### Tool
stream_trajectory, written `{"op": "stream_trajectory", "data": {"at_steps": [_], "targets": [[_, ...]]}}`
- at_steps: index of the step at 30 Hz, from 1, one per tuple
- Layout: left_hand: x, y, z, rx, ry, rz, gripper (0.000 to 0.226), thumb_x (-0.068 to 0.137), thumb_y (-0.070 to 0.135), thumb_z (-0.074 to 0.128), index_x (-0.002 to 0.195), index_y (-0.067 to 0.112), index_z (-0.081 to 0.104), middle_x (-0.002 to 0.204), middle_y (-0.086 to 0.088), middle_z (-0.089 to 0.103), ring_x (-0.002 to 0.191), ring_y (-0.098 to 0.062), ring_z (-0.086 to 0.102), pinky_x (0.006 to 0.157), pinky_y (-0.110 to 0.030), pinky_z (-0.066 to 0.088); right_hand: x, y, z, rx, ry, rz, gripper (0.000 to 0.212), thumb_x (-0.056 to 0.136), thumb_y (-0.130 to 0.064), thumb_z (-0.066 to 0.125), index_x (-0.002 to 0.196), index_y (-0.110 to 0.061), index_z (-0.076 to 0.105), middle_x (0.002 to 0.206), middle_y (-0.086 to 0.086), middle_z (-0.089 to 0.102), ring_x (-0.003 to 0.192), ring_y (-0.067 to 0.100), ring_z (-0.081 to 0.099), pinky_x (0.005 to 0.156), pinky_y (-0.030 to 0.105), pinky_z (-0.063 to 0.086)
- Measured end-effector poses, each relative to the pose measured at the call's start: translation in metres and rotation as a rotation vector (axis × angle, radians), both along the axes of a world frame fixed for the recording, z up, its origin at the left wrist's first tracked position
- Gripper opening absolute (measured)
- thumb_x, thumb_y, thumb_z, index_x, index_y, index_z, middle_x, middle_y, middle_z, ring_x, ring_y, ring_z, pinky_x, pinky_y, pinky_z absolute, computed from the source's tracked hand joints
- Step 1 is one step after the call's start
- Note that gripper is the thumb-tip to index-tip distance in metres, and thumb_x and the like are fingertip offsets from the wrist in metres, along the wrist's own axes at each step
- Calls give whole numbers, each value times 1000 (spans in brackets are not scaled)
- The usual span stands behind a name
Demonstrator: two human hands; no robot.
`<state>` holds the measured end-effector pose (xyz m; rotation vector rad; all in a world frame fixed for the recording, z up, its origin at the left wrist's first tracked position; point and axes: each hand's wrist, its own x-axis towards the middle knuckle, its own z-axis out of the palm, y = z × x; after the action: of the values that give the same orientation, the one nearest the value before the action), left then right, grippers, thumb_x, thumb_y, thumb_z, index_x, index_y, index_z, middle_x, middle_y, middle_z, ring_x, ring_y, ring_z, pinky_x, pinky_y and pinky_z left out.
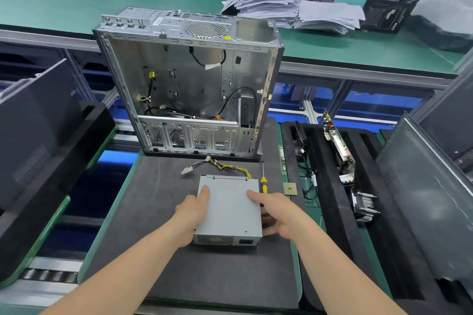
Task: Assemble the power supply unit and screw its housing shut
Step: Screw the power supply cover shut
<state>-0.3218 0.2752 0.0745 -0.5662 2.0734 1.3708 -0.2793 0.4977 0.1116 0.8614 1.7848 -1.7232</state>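
A grey metal power supply unit (229, 210) lies flat on the dark mat (158, 238), its cover on top. Its bundle of yellow and black cables (222, 166) trails off its far edge. My left hand (193, 210) grips the unit's left side, thumb lying on the lid. My right hand (273, 215) grips the right side, thumb on the lid and fingers curled down the side wall. A yellow-handled screwdriver (263, 181) lies just right of the unit, pointing away from me.
An open, empty computer case (189, 84) stands at the mat's far edge. A CPU chip (290, 189) lies right of the screwdriver. Black foam trays (332, 186) on the right hold circuit cards and a heatsink. Side panels lean at both sides. Paper stacks (281, 5) sit behind.
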Motion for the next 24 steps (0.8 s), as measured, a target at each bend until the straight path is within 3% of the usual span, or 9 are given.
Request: {"op": "stream_trajectory", "data": {"at_steps": [8, 18, 24], "targets": [[6, -3, -5, 42, -10, 39, 71, 99, 68, 38, 144, 13, 44, 140, -8, 52, 122, -31, 56, 108, -49, 47, 5, 1, 4, -24, 8, -21, 29, 92, -34, 75, 113, -13, 74, 97, 12, 81, 88, 29, 79, 72, 51, 65], [-7, 2, 6, 102, -22, 73, 71, 100, 66, 42, 144, 10, 43, 136, -7, 58, 117, -29, 61, 101, -42, 51, -7, -3, 7, 13, -12, -67, 31, 91, -39, 74, 114, -18, 71, 92, 9, 81, 95, 34, 77, 77, 56, 64], [-5, -1, 5, 92, -49, 66, 75, 97, 68, 44, 145, 11, 47, 146, -12, 50, 126, -34, 57, 112, -49, 46, -8, -4, 2, 25, -37, -53, 33, 90, -43, 71, 115, -22, 67, 89, 5, 81, 93, 30, 77, 82, 58, 63]]}}
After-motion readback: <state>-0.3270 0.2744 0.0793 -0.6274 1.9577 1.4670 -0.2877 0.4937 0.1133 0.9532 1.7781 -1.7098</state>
